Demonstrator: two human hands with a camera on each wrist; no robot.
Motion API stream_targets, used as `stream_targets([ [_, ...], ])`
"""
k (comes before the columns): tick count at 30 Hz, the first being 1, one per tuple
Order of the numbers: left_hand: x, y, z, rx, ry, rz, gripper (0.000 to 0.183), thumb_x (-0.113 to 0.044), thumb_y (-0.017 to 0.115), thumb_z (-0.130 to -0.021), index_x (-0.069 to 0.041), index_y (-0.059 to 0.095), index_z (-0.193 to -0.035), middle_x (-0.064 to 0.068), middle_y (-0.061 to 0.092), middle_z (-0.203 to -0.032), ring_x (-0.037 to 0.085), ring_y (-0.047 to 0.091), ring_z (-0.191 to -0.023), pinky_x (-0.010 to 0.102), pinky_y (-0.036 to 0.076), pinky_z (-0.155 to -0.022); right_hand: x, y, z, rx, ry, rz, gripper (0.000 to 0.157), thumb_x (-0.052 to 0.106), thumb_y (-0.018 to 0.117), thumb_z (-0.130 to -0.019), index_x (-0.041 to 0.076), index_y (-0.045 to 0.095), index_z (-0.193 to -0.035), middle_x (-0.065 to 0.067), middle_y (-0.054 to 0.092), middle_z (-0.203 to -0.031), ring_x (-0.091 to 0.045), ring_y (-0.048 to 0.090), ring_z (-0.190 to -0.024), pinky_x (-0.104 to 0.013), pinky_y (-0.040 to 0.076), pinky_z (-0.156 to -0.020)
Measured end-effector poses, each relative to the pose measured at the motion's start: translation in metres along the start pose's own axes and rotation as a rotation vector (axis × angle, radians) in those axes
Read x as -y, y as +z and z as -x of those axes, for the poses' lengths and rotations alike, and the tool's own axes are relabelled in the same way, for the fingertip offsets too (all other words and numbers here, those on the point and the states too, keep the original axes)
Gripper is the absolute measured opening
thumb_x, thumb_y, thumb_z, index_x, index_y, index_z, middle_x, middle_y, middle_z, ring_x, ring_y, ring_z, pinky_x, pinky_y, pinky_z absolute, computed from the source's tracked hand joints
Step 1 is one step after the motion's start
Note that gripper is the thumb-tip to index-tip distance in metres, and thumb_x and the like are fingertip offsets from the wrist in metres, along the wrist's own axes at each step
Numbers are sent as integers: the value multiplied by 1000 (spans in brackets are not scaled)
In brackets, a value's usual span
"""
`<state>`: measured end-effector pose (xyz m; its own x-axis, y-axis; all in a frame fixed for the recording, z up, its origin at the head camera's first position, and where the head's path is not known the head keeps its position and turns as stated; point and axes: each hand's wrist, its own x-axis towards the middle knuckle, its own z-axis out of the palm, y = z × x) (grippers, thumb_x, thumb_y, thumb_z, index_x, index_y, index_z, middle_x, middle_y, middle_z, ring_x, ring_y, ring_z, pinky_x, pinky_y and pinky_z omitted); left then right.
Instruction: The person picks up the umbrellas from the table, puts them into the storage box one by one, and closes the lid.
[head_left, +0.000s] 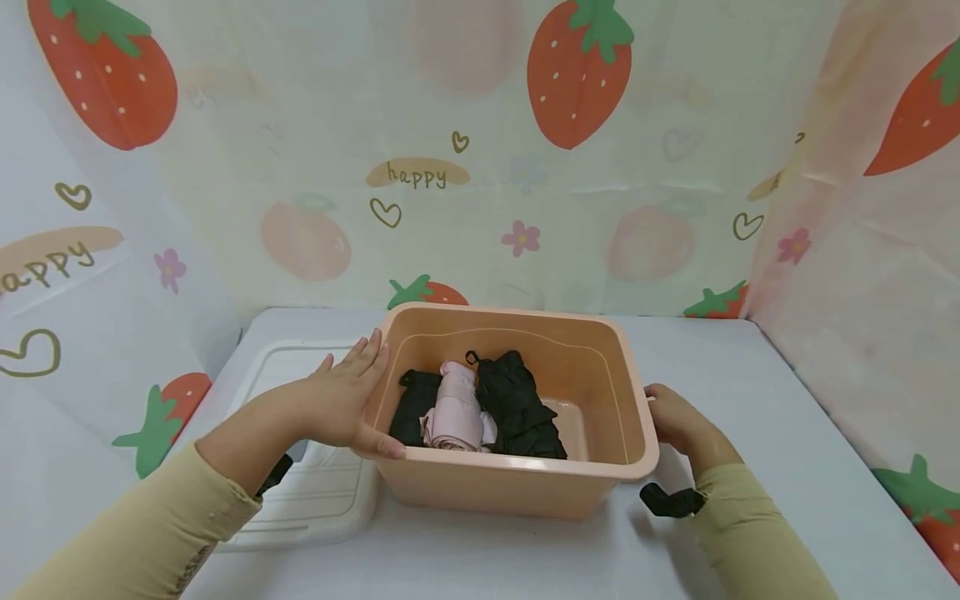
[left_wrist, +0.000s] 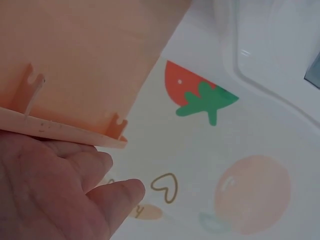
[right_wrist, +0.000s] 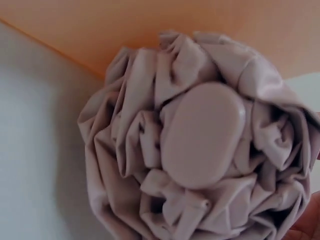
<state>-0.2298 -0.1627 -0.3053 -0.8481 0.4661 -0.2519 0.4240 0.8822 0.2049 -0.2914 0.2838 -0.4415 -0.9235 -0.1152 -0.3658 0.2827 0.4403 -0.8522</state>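
A peach plastic bin (head_left: 495,492) stands on the table with several bundles in it: a black bundle (head_left: 415,408) at the left, a rolled pink bundle (head_left: 456,408), and a larger black bundle with a small loop (head_left: 517,408). My left hand (head_left: 333,408) rests with extended fingers on the bin's left rim. Outside the right wall, my right hand (head_left: 686,425) has its fingers partly hidden by the bin. The right wrist view shows it holding a mauve folded umbrella (right_wrist: 202,137), its gathered cloth around an oval end, close to the peach wall.
A white ribbed lid (head_left: 322,500) lies flat left of the bin, partly under my left arm. Strawberry-printed sheets (head_left: 480,192) rise behind the table and at both sides. White tabletop (head_left: 705,358) extends right of the bin.
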Motion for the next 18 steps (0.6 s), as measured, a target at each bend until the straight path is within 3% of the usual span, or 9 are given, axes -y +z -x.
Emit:
stream_targets([
  [4, 1, 1, 0, 3, 2, 2, 134, -82, 54, -58, 4, 0, -144, 21, -10, -150, 38, -6, -137, 64, 6, -103, 12, -10, 6, -33, 11, -16, 42, 6, 45, -87, -12, 28, -121, -11, 54, -88, -13, 55, -69, -28, 47, -60],
  [6, 1, 2, -1, 3, 2, 3, 134, -82, 54, -58, 3, 0, -144, 21, -10, -150, 38, -6, -137, 63, 6, -103, 21, -18, 10, -53, 15, -4, 47, 9, 50, -86, -12, 28, -122, -8, 52, -85, -12, 53, -69, -27, 47, -61],
  [11, 1, 2, -1, 0, 1, 2, 134, -83, 54, -57, 3, 0, -144, 21, -10, -150, 38, -6, -138, 63, 6, -103, 45, -41, 17, -97, 5, 46, 58, 21, 60, -87, -11, 28, -123, -9, 53, -92, -11, 55, -72, -25, 49, -65],
  [18, 2, 1, 0, 3, 2, 5, 134, -82, 55, -57, 4, 0, -144, 21, -11, -150, 37, -6, -138, 63, 6, -103, 87, -73, 32, -101, -81, 72, 56, 21, 58, -89, -14, 28, -122, -12, 53, -98, -8, 59, -73, -24, 51, -68],
])
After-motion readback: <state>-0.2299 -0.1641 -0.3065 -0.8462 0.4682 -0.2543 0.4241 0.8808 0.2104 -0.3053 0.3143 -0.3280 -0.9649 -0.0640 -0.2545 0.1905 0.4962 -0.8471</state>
